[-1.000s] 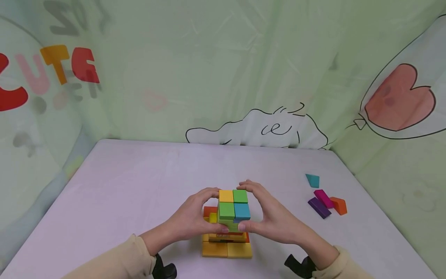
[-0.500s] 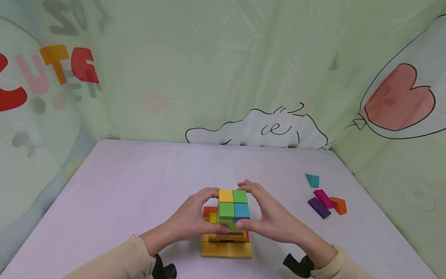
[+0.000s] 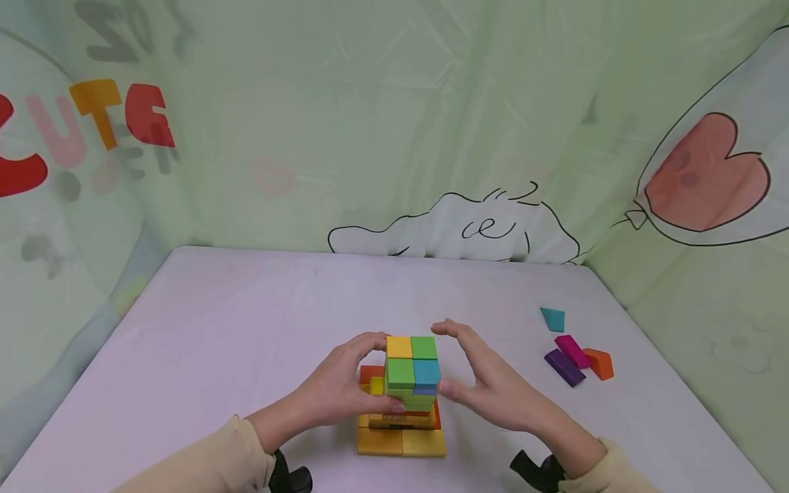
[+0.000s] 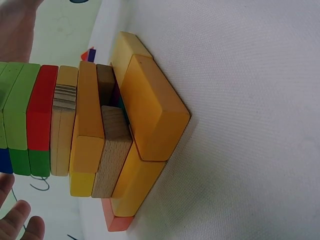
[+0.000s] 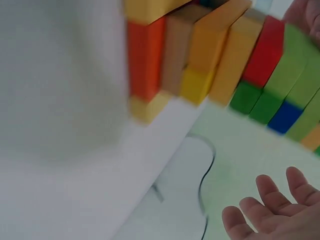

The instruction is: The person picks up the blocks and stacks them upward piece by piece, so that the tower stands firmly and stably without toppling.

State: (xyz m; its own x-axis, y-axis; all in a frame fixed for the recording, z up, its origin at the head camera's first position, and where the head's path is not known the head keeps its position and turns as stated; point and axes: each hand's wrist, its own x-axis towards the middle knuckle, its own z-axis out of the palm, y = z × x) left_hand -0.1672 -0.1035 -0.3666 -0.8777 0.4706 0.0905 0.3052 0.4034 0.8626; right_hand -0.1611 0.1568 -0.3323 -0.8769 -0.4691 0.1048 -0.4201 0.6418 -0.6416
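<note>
A stack of coloured wooden blocks (image 3: 401,373) stands upright on the table, with yellow, green and blue blocks on top and a wider base of orange-yellow blocks (image 3: 401,441). My left hand (image 3: 345,376) holds its upper part from the left, thumb on the front and index finger at the back corner. Its other fingers (image 4: 17,217) show apart from the blocks in the left wrist view. On the stack's right side my right hand (image 3: 493,380) is spread, thumb close to the blue block; whether it touches is unclear. Straight, loose fingers (image 5: 272,197) appear in the right wrist view.
On the right of the table lie several loose blocks: teal (image 3: 553,319), magenta (image 3: 572,350), purple (image 3: 564,367) and orange (image 3: 599,363). A printed curtain (image 3: 308,137) rises behind and beside the table (image 3: 259,301).
My right hand has drawn back to the right, its thumb off the stack's front and its fingers off the top corner. The left hand and the blocks keep their place.
</note>
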